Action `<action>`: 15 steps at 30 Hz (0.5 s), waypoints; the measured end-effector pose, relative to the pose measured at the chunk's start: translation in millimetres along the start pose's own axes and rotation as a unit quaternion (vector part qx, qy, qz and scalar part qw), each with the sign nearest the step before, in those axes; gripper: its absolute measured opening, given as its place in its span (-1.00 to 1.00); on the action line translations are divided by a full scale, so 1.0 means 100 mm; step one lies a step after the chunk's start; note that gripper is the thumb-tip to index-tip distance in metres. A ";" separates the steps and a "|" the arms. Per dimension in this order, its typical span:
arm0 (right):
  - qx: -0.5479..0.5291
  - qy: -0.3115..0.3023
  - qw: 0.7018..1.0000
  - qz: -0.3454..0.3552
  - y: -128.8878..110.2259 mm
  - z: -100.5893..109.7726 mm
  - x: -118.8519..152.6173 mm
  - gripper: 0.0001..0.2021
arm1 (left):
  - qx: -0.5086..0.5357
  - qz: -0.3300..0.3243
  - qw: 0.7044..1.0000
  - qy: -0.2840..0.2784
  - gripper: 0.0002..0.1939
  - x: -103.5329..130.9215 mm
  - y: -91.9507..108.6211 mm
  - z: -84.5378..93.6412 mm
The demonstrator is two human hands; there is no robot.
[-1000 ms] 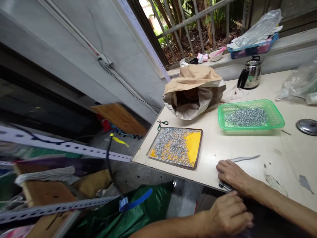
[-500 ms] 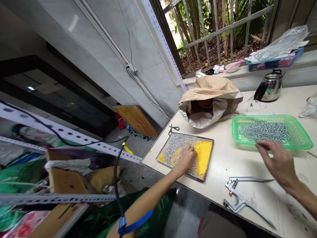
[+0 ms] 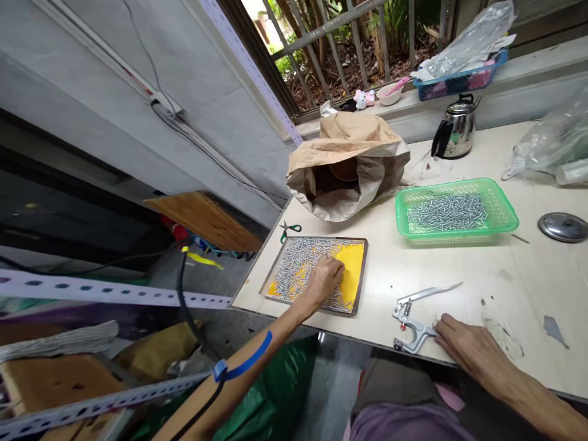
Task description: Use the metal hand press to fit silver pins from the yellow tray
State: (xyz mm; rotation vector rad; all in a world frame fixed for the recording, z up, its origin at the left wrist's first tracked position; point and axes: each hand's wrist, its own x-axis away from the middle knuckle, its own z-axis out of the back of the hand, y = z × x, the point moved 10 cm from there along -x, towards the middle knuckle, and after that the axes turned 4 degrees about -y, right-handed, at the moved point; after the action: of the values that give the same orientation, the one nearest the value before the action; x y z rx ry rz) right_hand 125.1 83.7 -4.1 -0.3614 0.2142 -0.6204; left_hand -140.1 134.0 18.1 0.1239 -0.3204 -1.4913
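My left hand (image 3: 325, 277) rests over a shallow tray (image 3: 364, 257) lined with yellow, where many small silvery metal pins (image 3: 294, 263) lie scattered. Its fingers are curled and pinched together; what they hold, if anything, is hidden. At the table's front edge my right hand (image 3: 471, 346) is closed on the lower handle of metal hand pliers (image 3: 420, 334), which have a spring and a C-shaped jaw. The upper handle stands apart from the lower one. Most of the lower handle is hidden beneath the hand.
Behind the pliers stands a green plastic basket (image 3: 505, 211) holding more pins. An opened brown paper bag (image 3: 353, 144) lies at the back, with green-handled scissors (image 3: 289, 230) left of it. A steel kettle (image 3: 460, 128), its lid (image 3: 563, 226) and a clear plastic bag (image 3: 555, 147) are farther right.
My right hand has come down from beside the green basket onto the pliers' lower handle. My left hand stays over the tray, fingers still pinched. The view has shifted right and down.
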 end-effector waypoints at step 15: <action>0.157 0.077 0.983 0.048 -0.15 0.23 0.08 -0.72 | 0.484 0.204 0.839 -0.144 -0.55 0.76 0.79 -1.32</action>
State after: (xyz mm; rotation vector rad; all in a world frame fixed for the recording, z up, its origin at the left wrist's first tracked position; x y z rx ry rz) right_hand 130.7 73.2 21.9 0.0012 0.2758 -0.5756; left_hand -23.4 50.0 -75.2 0.6027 -1.2581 -0.7972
